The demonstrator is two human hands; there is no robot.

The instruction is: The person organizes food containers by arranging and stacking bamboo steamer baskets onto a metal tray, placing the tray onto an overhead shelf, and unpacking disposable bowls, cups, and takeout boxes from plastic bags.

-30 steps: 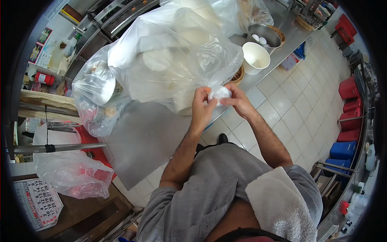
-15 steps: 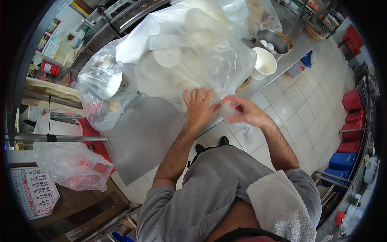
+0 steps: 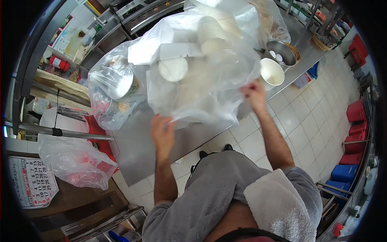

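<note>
A large clear plastic bag [image 3: 225, 101] lies on the steel table, with stacked off-white paper cups or bowls [image 3: 211, 35] showing through it. A white disc-shaped piece [image 3: 173, 69] also shows there. My left hand [image 3: 163, 131] pinches the bag's near left edge. At the right side of the bag, my right hand [image 3: 254, 93] grips its edge with closed fingers. The bag's near part is stretched between both hands, and its contents there are blurred. Just beyond my right hand stands an open white paper tub [image 3: 272, 71].
A metal pot [image 3: 285, 52] with white eggs stands behind the tub. Another clear bag [image 3: 117, 86] with a shiny round item sits at the table's left. The steel table [image 3: 157, 155] ends near my body. A metal pole [image 3: 80, 136] juts in from the left; a stove [image 3: 155, 14] stands behind.
My hands have moved apart, left hand to the left and right hand up and right. The bunched plastic between them is now spread wide.
</note>
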